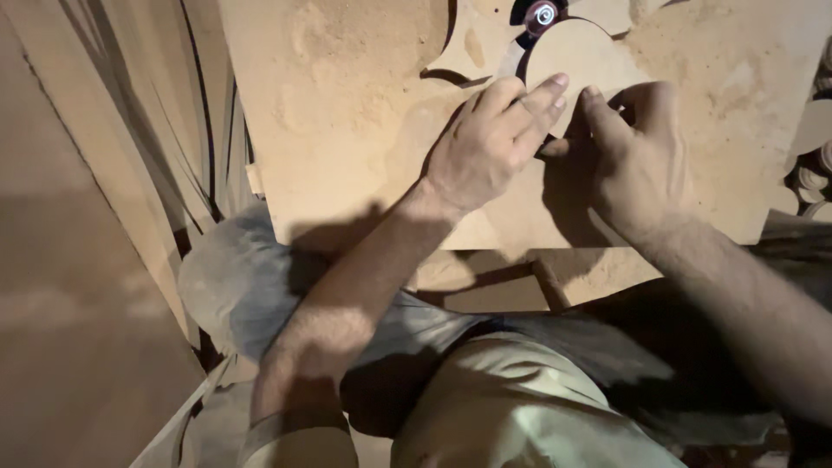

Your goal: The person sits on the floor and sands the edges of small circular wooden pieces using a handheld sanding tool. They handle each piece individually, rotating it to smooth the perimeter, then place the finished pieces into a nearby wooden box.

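A flat fibreboard panel (347, 130) dusted with sawdust lies on the work surface. My left hand (490, 143) presses down on it, fingers stretched toward a rounded cut-out piece (576, 56). My right hand (637, 160) grips the same rounded piece at its lower edge, thumb up against my left fingers. Just beyond the piece sits a small round cutter or bearing (544, 15) in a dark curved slot. Part of the piece is hidden under my fingers.
Large boards (78, 260) lean at the left, with thin curved offcut strips (204, 130) beside them. Several small round wooden discs (815, 173) are stacked at the right edge. My knees and dusty trousers (485, 381) fill the lower frame.
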